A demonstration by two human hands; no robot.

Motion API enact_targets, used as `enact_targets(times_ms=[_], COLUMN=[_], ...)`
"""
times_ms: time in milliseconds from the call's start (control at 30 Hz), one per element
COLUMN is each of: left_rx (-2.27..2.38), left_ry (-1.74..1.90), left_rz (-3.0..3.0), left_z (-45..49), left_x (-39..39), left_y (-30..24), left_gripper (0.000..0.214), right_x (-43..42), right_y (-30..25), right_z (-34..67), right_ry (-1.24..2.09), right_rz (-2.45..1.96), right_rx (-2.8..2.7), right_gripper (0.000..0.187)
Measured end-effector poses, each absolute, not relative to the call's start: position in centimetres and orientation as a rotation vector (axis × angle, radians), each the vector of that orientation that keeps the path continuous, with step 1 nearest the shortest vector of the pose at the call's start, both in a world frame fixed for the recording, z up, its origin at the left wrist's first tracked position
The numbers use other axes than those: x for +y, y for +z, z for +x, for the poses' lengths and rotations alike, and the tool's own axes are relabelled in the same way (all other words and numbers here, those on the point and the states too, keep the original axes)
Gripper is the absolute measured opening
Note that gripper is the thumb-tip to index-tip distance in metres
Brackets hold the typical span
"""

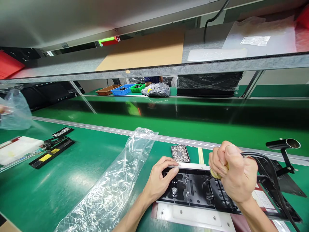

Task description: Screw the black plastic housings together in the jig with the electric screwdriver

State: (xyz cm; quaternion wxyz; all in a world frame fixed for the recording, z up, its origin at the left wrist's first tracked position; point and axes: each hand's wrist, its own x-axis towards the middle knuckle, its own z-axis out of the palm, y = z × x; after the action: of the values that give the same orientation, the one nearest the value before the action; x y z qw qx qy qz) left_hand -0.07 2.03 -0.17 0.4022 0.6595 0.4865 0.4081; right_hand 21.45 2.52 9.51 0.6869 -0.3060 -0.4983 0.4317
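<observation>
A long black plastic housing (196, 188) with ribs and posts lies in a white fixture (188, 212) in front of me. My left hand (160, 177) grips its left end, thumb over the inside and fingers along the far edge. In a closed fist, my right hand (234, 170) holds a corded tool with a yellow handle (215, 174), pointed down at the housing's middle. Its tip is hard to make out, and my fist covers most of the handle. Just beyond the housing sits a small black tray (180, 153) of tiny metal pieces.
Clear plastic bagging (113, 183) stretches along my left. A metal tube holder (283, 144) and black cable (277, 183) are at right. Farther left are another workpiece (51, 153) and another person's hand (3, 109) by a plastic bag (16, 111). A shelf (154, 71) crosses overhead.
</observation>
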Motion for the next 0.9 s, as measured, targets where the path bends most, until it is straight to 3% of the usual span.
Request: enact_targets(times_ms=[900], left_rx=[1.218], left_ry=[1.045], left_rz=[1.681], left_z=[-0.08], left_x=[2.08], left_y=[-0.47], left_gripper=[0.03], right_x=[2.49], right_y=[9.39], right_z=[21.45], right_ry=[0.979], right_rz=[-0.687], right_rx=[-1.123], right_gripper=[0.059])
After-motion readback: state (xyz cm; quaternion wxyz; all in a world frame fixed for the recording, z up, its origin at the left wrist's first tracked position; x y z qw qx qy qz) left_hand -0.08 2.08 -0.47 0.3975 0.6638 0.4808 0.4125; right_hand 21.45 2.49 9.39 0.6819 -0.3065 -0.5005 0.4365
